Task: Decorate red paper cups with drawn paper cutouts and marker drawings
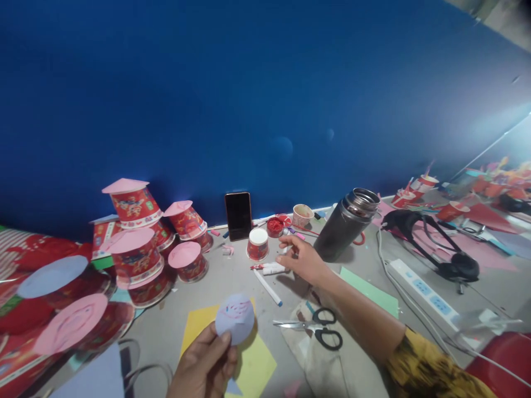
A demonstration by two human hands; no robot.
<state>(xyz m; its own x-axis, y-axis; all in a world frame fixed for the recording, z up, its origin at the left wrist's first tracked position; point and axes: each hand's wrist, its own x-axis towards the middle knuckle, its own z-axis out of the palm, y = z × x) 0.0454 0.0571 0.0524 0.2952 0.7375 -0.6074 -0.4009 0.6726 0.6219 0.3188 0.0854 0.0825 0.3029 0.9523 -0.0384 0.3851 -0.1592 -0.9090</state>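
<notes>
My left hand (206, 362) pinches a pale lilac paper disc (234, 317) with red marks drawn on it, held up over a yellow paper sheet (249, 359). My right hand (302, 258) reaches forward across the table, its fingers closed on a white marker pen (287, 250). Just under that hand lie a red-and-white marker (269, 268) and a longer white pen (267, 287) with a blue tip. An upturned red paper cup (258, 244) stands beyond them.
Stacks of upturned red cups with pink paper tops (136, 243) fill the left. A phone (238, 215) leans on the blue wall. A steel flask (346, 224), scissors (315, 325), green paper (369, 290), a power strip (418, 287) and headphones (440, 243) lie to the right.
</notes>
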